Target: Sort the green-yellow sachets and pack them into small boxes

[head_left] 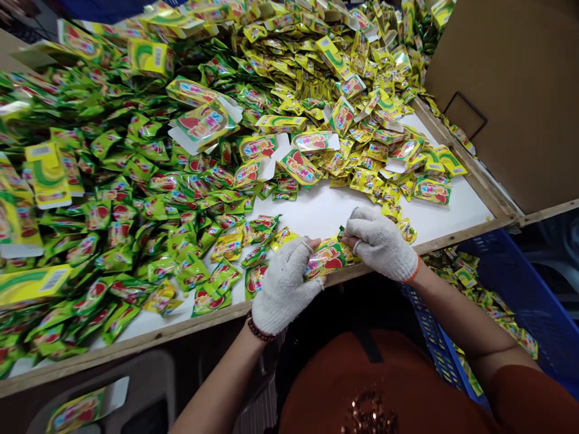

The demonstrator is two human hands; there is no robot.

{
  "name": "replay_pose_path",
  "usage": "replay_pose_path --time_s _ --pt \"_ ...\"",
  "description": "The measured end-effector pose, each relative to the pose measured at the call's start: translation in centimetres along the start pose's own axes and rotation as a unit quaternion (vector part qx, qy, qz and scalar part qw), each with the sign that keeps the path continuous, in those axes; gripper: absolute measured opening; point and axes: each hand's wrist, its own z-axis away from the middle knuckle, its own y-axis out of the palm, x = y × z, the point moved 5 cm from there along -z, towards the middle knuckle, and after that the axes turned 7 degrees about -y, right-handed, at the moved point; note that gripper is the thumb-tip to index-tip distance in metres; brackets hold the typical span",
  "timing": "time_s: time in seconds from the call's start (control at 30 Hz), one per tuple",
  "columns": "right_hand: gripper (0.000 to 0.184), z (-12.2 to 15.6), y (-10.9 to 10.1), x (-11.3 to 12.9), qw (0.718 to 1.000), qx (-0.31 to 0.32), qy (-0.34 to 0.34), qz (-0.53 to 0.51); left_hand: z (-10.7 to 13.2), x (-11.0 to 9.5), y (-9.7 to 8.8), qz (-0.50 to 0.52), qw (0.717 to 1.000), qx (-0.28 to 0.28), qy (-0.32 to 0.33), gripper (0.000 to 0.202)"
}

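Observation:
My left hand (286,284), in a white knit glove with bare fingertips, is closed around a small yellow and green candy box (326,258) at the table's front edge. My right hand (380,242), gloved the same way, is at the box's right end. Its thumb and fingers pinch a small green candy packet (341,232), mostly hidden by the fingers. Just left of my left hand lie loose green packets (256,278) and a yellow packet (227,246). More yellow packets (406,230) lie beyond my right hand.
Green packets heap up on the left and yellow ones (307,78) at the back, with flattened or open boxes (203,125) among them. A wooden rim (181,328) edges the white tabletop (312,208). At right stand a brown board (506,102) and a blue crate (534,301) holding packets.

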Motion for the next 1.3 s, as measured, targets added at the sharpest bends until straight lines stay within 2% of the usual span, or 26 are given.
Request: replay_pose_path --time_s 0.07,0.17,0.3,0.4,0.47,0.57,0.63,0.7,0.8,0.9,1.0,1.07,1.17,1.3 --pt "0.017 0.0 -0.3 -0.2 1.0 -0.01 0.022 -0.009 0.0 0.1 0.1 0.003 1.0 -0.01 -0.005 0.052" --pt "0.012 0.3 -1.1 -1.2 0.995 -0.022 0.095 -0.005 0.0 0.1 0.2 0.004 1.0 -0.023 -0.007 0.054" --pt "0.013 1.0 -1.0 -1.8 0.989 0.051 0.134 -0.028 0.1 0.1 0.2 -0.024 0.999 -0.043 -0.006 0.056" --pt "0.016 1.5 -0.8 -2.0 0.982 0.065 0.165 -0.059 0.2 -0.1 0.1 -0.044 0.998 -0.051 0.006 0.055" --pt "0.017 2.0 -0.2 -2.3 0.962 0.08 0.233 -0.115 0.3 -0.1 0.1 -0.049 0.997 -0.054 0.009 0.056" --pt "0.015 3.0 1.0 -2.6 0.909 0.074 0.35 -0.214 0.4 0.0 0.2 -0.056 0.997 -0.061 0.004 0.056" --pt "0.015 3.4 1.8 -2.4 0.89 0.052 0.381 -0.244 0.4 0.0 0.4 -0.067 0.996 -0.062 0.009 0.054" --pt "0.014 3.4 2.1 -2.2 0.91 0.042 0.351 -0.217 0.5 -0.1 0.6 -0.072 0.995 -0.062 0.017 0.052" --pt "0.015 2.7 1.4 -1.6 0.963 0.07 0.23 -0.118 0.4 0.0 0.6 -0.047 0.997 -0.06 0.01 0.051" --pt "0.019 2.1 -0.2 -1.5 0.982 0.085 0.163 -0.04 0.3 0.6 0.4 0.003 0.998 -0.055 -0.043 0.052" --pt "0.015 1.6 -0.8 -1.4 0.979 0.125 0.145 0.068 0.3 1.4 0.3 0.044 0.992 -0.045 -0.109 0.056" --pt "0.011 1.3 0.3 -1.0 0.964 0.196 0.115 0.137 0.2 1.8 0.3 0.061 0.988 -0.04 -0.135 0.057" --pt "0.015 0.8 2.5 -0.8 0.934 0.284 0.075 0.205 0.2 2.0 0.3 0.086 0.983 -0.03 -0.157 0.058" --pt "0.018 0.4 4.1 -1.5 0.917 0.317 0.08 0.231 0.2 2.1 0.5 0.093 0.981 -0.015 -0.167 0.058"
